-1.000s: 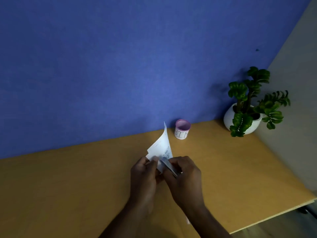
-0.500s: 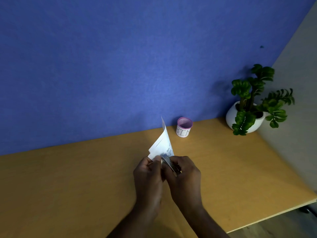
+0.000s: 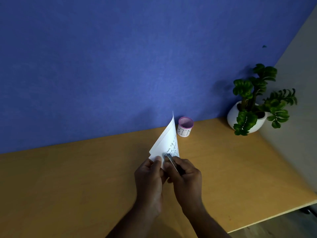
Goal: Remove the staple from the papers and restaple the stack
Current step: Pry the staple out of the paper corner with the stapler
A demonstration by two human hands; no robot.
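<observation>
A small stack of white papers (image 3: pixel 165 141) with handwriting stands tilted above the wooden desk (image 3: pixel 68 177), its top corner pointing up at the blue wall. My left hand (image 3: pixel 151 177) pinches the stack's lower left corner between thumb and fingers. My right hand (image 3: pixel 186 179) grips a slim metal staple remover (image 3: pixel 170 160), whose tip rests against the lower part of the papers beside my left thumb. The staple itself is too small to make out. No stapler is in view.
A small pink-rimmed cup labelled BIN (image 3: pixel 185 127) stands at the back of the desk just behind the papers. A potted green plant in a white pot (image 3: pixel 248 115) sits in the back right corner. The desk's right edge (image 3: pixel 274 215) runs diagonally.
Both hands and the papers have stayed together in the same grip; the tool tip has shifted slightly against the paper corner. The camera view has drifted a little.
</observation>
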